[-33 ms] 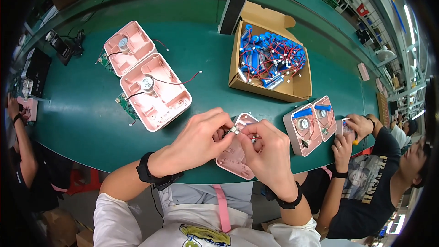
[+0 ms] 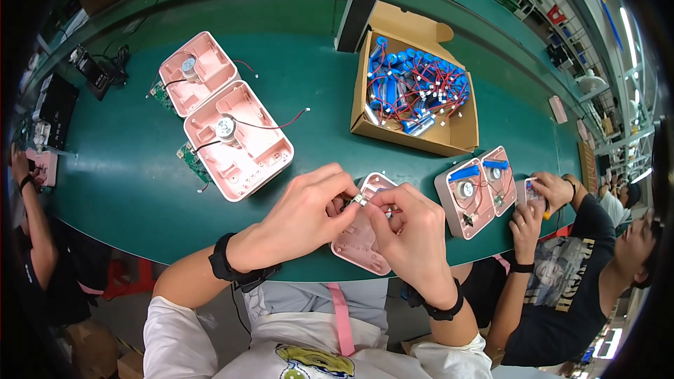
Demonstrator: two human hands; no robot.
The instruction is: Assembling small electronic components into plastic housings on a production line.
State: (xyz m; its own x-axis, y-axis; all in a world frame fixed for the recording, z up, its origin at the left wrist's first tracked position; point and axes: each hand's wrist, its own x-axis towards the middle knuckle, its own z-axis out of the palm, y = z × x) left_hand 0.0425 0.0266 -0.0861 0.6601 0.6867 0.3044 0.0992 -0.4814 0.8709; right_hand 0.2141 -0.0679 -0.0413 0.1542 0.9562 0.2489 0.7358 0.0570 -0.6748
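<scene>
My left hand pinches a small circuit board with a white connector between thumb and fingertips. Its other edges are covered by the fingers. Close against it, my right hand is closed in a pinch; what sits in those fingertips is too small and covered to name. A bit of wire shows by the right fingers. Both hands are over a pink plastic housing that lies hollow side up at the table's near edge. Part of its inside is hidden by my hands.
Two pink housings with round speakers and wires lie to the left. Blue battery cells fill a cardboard box behind my hands. Housings with blue cells stand right, beside a co-worker's hands. A dark post rises beyond.
</scene>
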